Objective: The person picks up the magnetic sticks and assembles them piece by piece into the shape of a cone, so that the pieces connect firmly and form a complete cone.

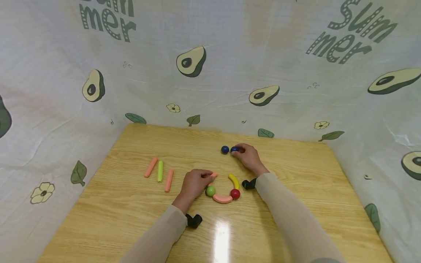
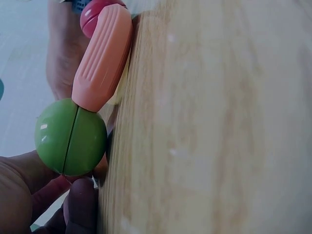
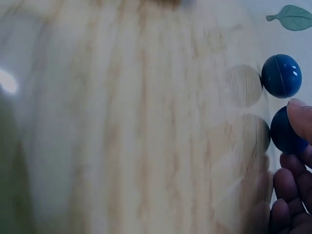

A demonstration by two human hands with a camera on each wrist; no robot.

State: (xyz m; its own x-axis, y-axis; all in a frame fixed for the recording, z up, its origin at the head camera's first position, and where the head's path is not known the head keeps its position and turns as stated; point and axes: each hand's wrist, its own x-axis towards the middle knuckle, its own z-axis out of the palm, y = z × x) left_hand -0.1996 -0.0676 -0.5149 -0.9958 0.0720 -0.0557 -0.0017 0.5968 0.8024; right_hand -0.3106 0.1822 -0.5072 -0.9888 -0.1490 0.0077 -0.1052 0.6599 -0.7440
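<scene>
My left hand pinches a pink stick of a toy building set. Its lower end meets a green ball; from there a curved pink stick runs to a red ball. A curved yellow stick rises from the red ball. In the left wrist view the green ball hides the pinched stick. Farther back, my right hand grips a dark blue ball between thumb and fingers. Just left of it lies a second blue ball, set slightly apart.
To the left on the wooden table lie two straight pink sticks, a farther one and a nearer one, with a lime-green stick between them. A printed white cloth surrounds the table's back and sides.
</scene>
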